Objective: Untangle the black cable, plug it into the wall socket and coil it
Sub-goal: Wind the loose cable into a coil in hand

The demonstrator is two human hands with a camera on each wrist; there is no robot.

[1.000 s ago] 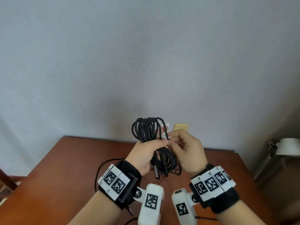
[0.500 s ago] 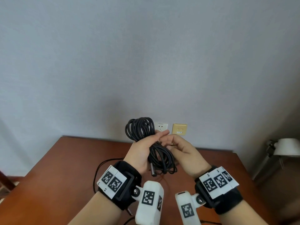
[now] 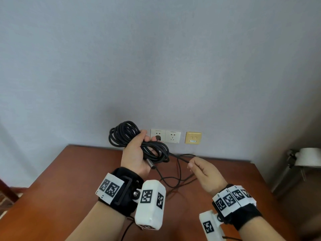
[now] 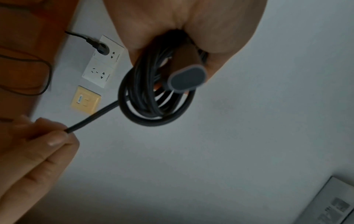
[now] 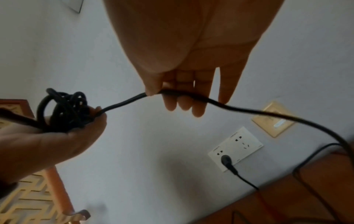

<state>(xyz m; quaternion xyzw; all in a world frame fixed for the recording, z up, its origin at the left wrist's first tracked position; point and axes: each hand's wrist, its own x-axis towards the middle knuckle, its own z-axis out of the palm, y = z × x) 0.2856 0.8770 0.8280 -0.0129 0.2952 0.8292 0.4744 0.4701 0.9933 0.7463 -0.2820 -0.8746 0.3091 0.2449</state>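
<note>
The brown table (image 3: 73, 180) stands against the wall. The white wall socket (image 3: 165, 136) has tiny writing, too small to read; a black plug sits in it. The left hand (image 3: 134, 153) grips the black cable (image 3: 125, 134), thin and looped in a bundle. At three o'clock, the right hand (image 3: 205, 173) pinches one loose strand.

Left hand (image 3: 137, 153) raised with curled fingers; right hand (image 3: 205, 173) lower, thumb and forefinger pinched.
</note>
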